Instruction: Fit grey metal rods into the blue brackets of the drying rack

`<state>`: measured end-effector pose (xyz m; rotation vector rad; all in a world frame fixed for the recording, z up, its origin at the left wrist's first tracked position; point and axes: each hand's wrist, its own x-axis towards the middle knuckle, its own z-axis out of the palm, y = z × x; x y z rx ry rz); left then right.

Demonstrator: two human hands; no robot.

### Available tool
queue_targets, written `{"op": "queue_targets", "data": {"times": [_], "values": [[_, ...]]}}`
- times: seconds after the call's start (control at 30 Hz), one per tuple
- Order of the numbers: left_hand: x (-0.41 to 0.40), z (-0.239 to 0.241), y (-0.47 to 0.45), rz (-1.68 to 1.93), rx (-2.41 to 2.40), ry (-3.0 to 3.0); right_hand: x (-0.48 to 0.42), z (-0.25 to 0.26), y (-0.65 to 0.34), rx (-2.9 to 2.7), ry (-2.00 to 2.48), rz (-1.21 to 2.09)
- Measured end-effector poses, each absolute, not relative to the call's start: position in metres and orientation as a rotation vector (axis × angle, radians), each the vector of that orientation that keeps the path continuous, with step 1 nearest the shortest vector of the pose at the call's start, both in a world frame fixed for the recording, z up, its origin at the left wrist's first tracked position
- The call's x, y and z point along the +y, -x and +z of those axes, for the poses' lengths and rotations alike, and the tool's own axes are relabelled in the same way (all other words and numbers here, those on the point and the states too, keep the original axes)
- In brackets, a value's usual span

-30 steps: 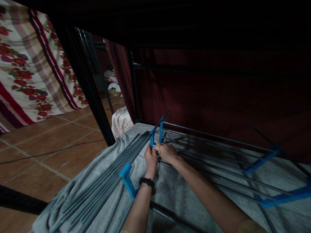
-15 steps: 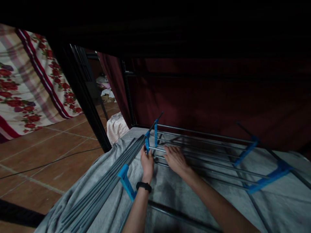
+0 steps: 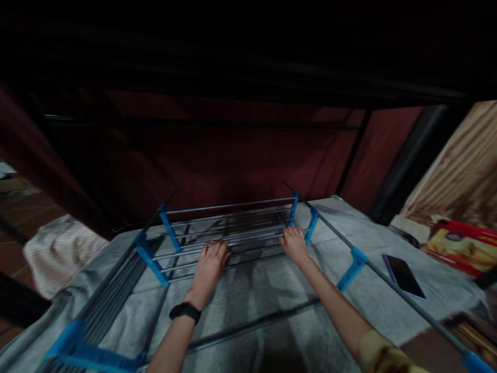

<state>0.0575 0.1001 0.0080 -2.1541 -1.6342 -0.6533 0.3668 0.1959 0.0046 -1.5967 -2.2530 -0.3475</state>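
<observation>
A rack of grey metal tubes (image 3: 233, 205) joined by blue plastic brackets (image 3: 151, 265) lies on a grey blanket (image 3: 248, 290). My left hand (image 3: 209, 261), with a black band on its wrist, curls its fingers over a front tube of the rack, to the right of the left bracket. My right hand (image 3: 295, 244) grips the same tube area near its right end, beside another blue bracket (image 3: 311, 225). The undersides of both hands' fingers are hidden.
Several loose grey tubes (image 3: 120, 290) lie bundled at the left. On the blanket at right are a phone (image 3: 404, 276) and a red and yellow package (image 3: 462, 246). Dark frame posts (image 3: 407, 160) and a dark red curtain (image 3: 240, 155) enclose the blanket.
The view has swung right. My left hand has left the left bracket and now rests on a tube. My right hand has moved along the rack to its right end.
</observation>
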Motion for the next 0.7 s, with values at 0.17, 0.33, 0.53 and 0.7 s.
{"op": "queue_targets", "data": {"times": [0.17,0.33,0.53,0.7], "values": [[0.118,0.014,-0.052,-0.412,-1.714,2.203,0.214,0.012,-0.365,-2.278,1.674,-0.238],[0.12,0.018,-0.051,-0.393,-1.707,2.229,0.224,0.012,-0.364,-2.319,1.675,-0.178],[0.123,0.015,-0.048,-0.415,-1.692,2.267,0.226,0.012,-0.363,-2.349,1.7,-0.163],[0.124,0.018,-0.049,-0.419,-1.731,2.264,0.225,0.021,-0.362,-2.343,1.715,-0.183]]}}
